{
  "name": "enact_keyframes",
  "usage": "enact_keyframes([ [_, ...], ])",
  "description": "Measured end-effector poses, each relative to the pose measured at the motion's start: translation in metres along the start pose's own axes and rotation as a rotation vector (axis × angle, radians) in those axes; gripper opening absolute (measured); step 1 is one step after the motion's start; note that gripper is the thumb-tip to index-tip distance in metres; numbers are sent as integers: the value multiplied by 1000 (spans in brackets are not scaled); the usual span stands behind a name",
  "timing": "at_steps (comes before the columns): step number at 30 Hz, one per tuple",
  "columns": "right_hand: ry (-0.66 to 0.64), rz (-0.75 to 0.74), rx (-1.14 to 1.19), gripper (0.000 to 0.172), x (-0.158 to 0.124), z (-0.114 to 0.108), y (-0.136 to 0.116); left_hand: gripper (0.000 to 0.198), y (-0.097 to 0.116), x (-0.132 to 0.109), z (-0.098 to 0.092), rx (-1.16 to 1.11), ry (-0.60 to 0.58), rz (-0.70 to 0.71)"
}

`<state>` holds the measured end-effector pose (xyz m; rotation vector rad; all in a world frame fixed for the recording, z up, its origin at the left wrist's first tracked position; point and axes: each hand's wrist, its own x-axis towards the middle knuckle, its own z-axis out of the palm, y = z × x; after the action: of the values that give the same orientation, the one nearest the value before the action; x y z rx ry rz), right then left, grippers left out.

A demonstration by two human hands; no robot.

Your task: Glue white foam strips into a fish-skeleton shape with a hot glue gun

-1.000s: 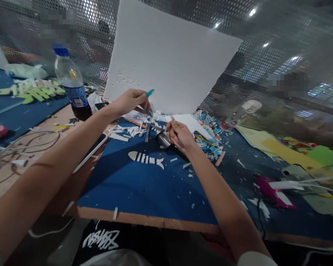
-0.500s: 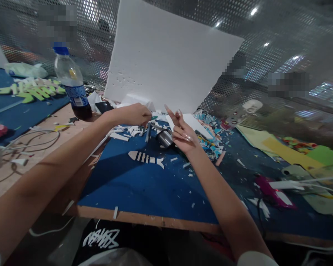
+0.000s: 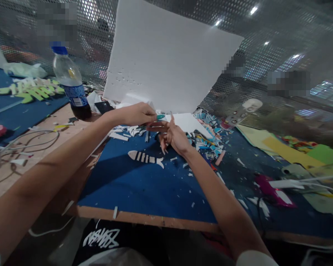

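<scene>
Desk (image 3: 144, 195): was topped in blue and bordered in front by a wooden edge (image 3: 166, 221).
Fish pieces (image 3: 143, 157): were laid in a row, back from the front edge.
Scraps (image 3: 133, 130): were strewn toward the far edge.
Magenta tool (image 3: 270, 189): was placed toward the right front corner.

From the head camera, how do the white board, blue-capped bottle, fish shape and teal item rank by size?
1. White board
2. Blue-capped bottle
3. Fish shape
4. Teal item; the left hand partly hides it
</scene>
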<state>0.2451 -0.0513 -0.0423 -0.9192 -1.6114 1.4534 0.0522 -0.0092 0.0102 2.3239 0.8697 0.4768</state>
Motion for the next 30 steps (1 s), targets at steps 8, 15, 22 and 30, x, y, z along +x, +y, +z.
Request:
enact_keyframes([
  [8,-87,-70,-125,32,0,5,0,41,-4,6,12,-96,43,21],
  [15,-166,-2,-89,43,-3,3,-3,43,-8,10,19,-179,64,123],
  [22,-322,10,21,48,-6,0,-4,42,-7,12,27,-190,86,211],
  [30,-321,-55,229,46,-1,-12,2,41,-18,17,34,-542,29,95],
])
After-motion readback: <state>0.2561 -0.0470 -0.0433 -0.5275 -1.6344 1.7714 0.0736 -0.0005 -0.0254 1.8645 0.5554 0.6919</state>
